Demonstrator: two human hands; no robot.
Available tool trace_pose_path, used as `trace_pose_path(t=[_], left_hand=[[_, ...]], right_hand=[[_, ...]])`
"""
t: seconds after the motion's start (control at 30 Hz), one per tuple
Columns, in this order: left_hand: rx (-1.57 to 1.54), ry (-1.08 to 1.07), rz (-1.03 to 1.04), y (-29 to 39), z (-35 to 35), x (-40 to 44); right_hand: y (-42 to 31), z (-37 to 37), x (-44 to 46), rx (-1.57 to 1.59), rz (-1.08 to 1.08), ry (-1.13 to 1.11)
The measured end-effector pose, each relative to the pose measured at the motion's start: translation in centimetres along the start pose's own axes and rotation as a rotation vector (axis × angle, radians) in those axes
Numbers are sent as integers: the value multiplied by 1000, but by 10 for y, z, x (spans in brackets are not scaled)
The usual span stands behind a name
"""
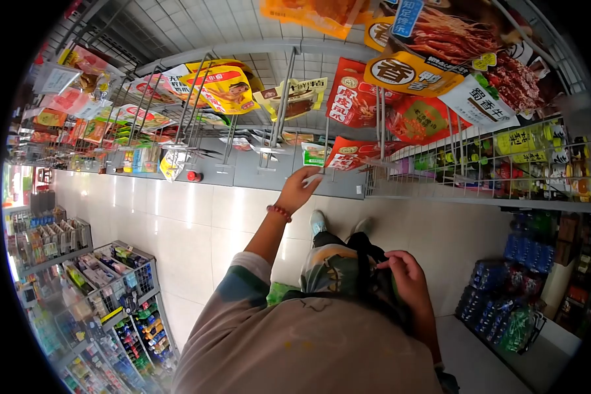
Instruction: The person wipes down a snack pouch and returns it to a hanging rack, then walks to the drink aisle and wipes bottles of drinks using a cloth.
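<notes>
My left hand (pixel 300 188), with a red bead bracelet (pixel 280 213) on its wrist, reaches forward to the lower edge of the snack rack. Its thumb and fingers look slightly apart, just below a small green-and-white packet (pixel 315 155); whether they touch it I cannot tell. Right beside that hangs a red snack packet (pixel 348 155), under a larger red packet (pixel 351 92). My right hand (pixel 407 274) stays near my waist by a black strap (pixel 368 253). Its fingers are loosely bent and apart, with nothing visible in them.
Metal hooks (pixel 284 98) stick out from the rack, carrying a yellow packet (pixel 224 88) and other snacks. A grey ledge (pixel 269 177) runs below. Wrapped bottle packs (pixel 499 302) stand on the right. Stocked shelves (pixel 111 289) line the left, beside tiled floor (pixel 184 230).
</notes>
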State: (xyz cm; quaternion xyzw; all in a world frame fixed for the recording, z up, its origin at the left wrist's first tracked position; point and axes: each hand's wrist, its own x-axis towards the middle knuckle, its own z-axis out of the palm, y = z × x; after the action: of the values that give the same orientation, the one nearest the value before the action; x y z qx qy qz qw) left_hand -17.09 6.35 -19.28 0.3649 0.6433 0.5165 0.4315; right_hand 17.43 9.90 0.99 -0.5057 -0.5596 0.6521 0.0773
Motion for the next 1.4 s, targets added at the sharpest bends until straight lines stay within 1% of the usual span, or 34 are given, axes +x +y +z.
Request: trace_pose_path(t=[0.07, 0.2, 0.27, 0.3, 0.33, 0.43, 0.47, 0.5, 0.53, 0.6, 0.63, 0.67, 0.7, 0.73, 0.77, 0.8, 0.83, 0.87, 0.93, 1.0, 1.07, 1.1, 1.17, 1.2, 1.23, 1.3, 1.33, 1.37, 1.4], left_hand=[[101, 171, -60, 6, -2, -31], [94, 258, -63, 15, 0, -85], [86, 291, -174, 12, 5, -104], [78, 311, -207, 6, 10, -111], [93, 328, -207, 15, 19, -116], [55, 302, -167, 48, 51, -117], [55, 328, -153, 53, 64, -116], [61, 290, -89, 62, 78, -115], [69, 251, -25, 71, 90, -114], [72, 135, -66, 87, 115, -120], [140, 62, -112, 98, 127, -123], [210, -12, -159, 110, 138, -127], [215, -45, -131, 122, 152, -132], [153, -82, -151, 130, 164, -137], [127, -121, -180, 140, 176, -141], [100, -160, -210, 154, 188, -144], [9, -177, -147, 152, 202, -148], [108, -148, -118, 159, 217, -153], [106, -181, -28, 174, 239, -155], [107, -167, -59, 185, 258, -159], [218, -117, -19, 186, 279, -167], [186, -158, -62, 188, 285, -168], [141, -122, -92, 189, 299, -174], [98, -104, -116, 191, 304, -178], [136, -51, -153, 202, 308, -185], [137, -1, -143, 205, 312, -194], [132, 40, -123, 208, 313, -198], [123, 54, -208, 212, 311, -203], [126, 49, -198, 213, 310, -206]], right_hand=[[5, -10, 3, 27, -24, -8], [12, -32, 12, 77, -54, -64], [13, -43, 19, 91, -77, -113], [15, -47, 23, 85, -85, -140], [14, -52, 26, 80, -95, -165], [7, -71, 28, 8, -149, -241], [5, -79, 29, -25, -166, -268], [0, -87, 26, -96, -154, -295], [2, -93, 24, -124, -208, -321], [2, -113, 23, -236, -359, -456], [6, -122, 29, -294, -478, -523], [10, -131, 29, -318, -487, -537], [11, -137, 29, -344, -519, -559], [11, -143, 30, -370, -551, -582], [14, -146, 32, -292, -502, -615], [13, -149, 33, -299, -512, -631], [10, -150, 34, -283, -576, -627], [8, -151, 35, -266, -641, -624], [1, -156, 31, -215, -601, -656], [0, -162, 30, -147, -621, -713], [-1, -171, 28, -130, -595, -774], [-1, -175, 29, -113, -612, -837], [-4, -181, 28, -108, -636, -945], [-6, -183, 28, -103, -635, -958], [-7, -183, 28, -91, -649, -986], [-4, -182, 29, -31, -679, -1042], [-3, -181, 30, -26, -684, -1046], [-4, -180, 30, -30, -707, -1037], [-6, -180, 31, -39, -732, -1019]])
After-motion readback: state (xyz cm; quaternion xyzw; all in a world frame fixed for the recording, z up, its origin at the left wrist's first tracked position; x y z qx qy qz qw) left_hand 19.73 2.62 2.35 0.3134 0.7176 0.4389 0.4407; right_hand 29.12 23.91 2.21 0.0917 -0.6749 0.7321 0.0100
